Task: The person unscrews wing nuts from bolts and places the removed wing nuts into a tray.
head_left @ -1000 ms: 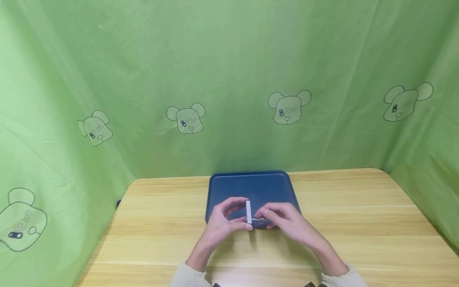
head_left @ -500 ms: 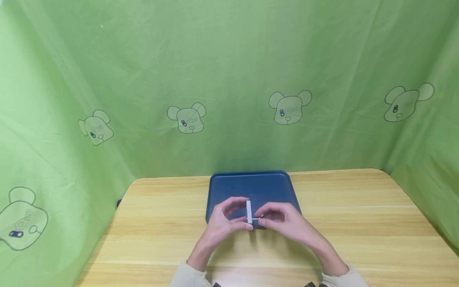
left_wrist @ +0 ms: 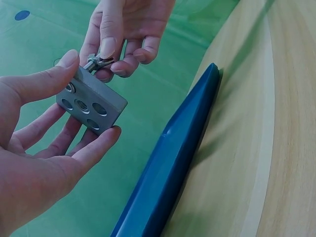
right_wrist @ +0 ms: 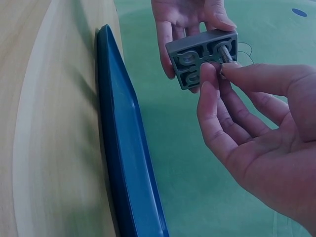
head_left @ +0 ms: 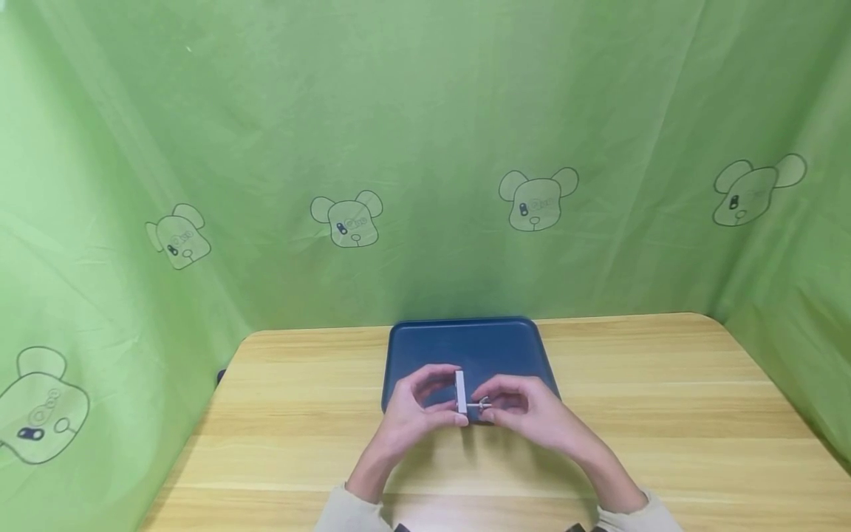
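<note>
My left hand (head_left: 411,414) holds a small grey block (left_wrist: 94,101) on edge over the tray, thumb on one edge and fingertips on the opposite one. Several round holes show on its face in the left wrist view; its other face, in the right wrist view, has recesses. A threaded bolt (right_wrist: 225,53) sticks out of the block near one corner, towards my right hand (head_left: 528,405). At the bolt's free end sits a metal wing nut (left_wrist: 102,61), which the thumb and fingertips of my right hand pinch. Those fingertips partly hide the nut in the right wrist view.
A dark blue tray (head_left: 465,340) with a raised rim lies beneath the hands, near the back edge of the wooden table (head_left: 638,384). Green curtain (head_left: 425,111) printed with bear heads surrounds the table at the back and sides.
The thumb and fingers of my right hand have shifted round the wing nut, showing more of it between them. My left hand and the block have stayed nearly still.
</note>
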`<state>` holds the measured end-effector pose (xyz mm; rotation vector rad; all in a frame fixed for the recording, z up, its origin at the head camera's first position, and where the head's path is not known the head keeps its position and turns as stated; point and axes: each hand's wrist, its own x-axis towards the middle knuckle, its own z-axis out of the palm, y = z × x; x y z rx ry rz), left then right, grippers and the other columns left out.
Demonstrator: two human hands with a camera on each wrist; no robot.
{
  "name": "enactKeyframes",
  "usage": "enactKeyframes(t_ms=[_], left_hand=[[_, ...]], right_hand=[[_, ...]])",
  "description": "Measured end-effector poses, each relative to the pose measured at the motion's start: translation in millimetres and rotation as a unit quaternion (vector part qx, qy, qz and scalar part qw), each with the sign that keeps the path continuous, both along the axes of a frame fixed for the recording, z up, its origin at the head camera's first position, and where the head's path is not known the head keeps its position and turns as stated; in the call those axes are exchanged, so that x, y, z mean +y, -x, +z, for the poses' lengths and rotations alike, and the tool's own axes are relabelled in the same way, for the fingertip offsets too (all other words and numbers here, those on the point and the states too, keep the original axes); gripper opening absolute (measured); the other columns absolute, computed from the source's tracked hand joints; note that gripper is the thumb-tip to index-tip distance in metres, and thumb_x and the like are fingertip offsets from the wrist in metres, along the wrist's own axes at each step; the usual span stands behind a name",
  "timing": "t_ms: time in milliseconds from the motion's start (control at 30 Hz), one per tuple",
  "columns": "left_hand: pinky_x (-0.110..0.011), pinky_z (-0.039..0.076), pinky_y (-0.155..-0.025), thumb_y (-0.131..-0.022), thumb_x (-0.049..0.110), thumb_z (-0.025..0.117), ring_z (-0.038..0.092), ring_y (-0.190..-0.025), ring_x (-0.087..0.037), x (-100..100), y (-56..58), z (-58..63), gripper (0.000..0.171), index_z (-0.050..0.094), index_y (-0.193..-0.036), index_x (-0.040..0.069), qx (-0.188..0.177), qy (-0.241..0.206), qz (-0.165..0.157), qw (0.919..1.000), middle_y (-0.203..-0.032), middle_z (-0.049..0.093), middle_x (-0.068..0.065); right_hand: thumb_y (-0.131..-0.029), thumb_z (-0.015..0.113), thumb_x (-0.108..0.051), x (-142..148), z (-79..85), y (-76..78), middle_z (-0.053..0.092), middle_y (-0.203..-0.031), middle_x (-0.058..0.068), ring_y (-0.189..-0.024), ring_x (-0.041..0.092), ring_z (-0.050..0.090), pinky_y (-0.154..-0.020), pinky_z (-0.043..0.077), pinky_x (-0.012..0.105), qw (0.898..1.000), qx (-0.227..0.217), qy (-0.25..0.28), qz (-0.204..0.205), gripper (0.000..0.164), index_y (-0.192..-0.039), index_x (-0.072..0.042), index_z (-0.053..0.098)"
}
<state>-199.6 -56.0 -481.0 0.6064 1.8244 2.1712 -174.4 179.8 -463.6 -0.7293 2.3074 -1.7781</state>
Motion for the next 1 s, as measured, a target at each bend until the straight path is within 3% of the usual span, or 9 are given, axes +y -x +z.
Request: enactKeyframes(t_ms=[267,400,733,1000], left_hand=[[-0.042,0.057,-0.104,-0.071,-0.015,0.083,0.055,-0.131,-0.037,-0.2,0.0,0.9,0.068,0.061,-0.134,-0.001,0.002,0.0,0.001,1.0,-0.138,0.06,-0.016],[-0.042,0.057,-0.104,-0.07,-0.016,0.083,0.055,-0.131,-0.037,0.0,0.2,0.6,0.068,0.062,-0.134,0.0,0.003,-0.001,0.001,1.0,-0.138,0.06,-0.016],[-0.042,0.057,-0.104,-0.07,-0.016,0.083,0.056,-0.131,-0.037,0.9,-0.1,-0.6,0.069,0.062,-0.133,0.001,0.002,0.003,0.001,1.0,-0.137,0.061,-0.015],[-0.043,0.057,-0.104,-0.07,-0.016,0.083,0.056,-0.131,-0.036,0.9,-0.1,0.2,0.068,0.062,-0.133,0.001,0.0,0.001,0.001,1.0,-0.138,0.06,-0.015]], right_hand=[[-0.1,0.067,-0.012,1.0,0.9,-0.3,0.072,-0.106,0.018,-0.095,0.029,0.074,-0.085,0.066,0.039,1.0,-0.023,0.004,-0.007,0.024,-0.116,0.006,0.068],[-0.104,0.062,-0.016,0.4,1.6,0.0,0.072,-0.102,0.021,-0.093,0.031,0.073,-0.08,0.067,0.044,1.0,-0.019,0.003,-0.011,0.024,-0.113,0.005,0.07],[-0.103,0.063,-0.018,2.6,1.7,0.0,0.072,-0.104,0.019,-0.092,0.027,0.073,-0.076,0.067,0.038,1.0,-0.008,-0.005,-0.016,0.023,-0.111,0.003,0.071],[-0.099,0.07,-0.015,3.6,0.6,0.1,0.071,-0.108,0.013,-0.098,0.035,0.072,-0.082,0.066,0.036,1.0,0.0,-0.002,-0.018,0.019,-0.111,-0.001,0.072]])
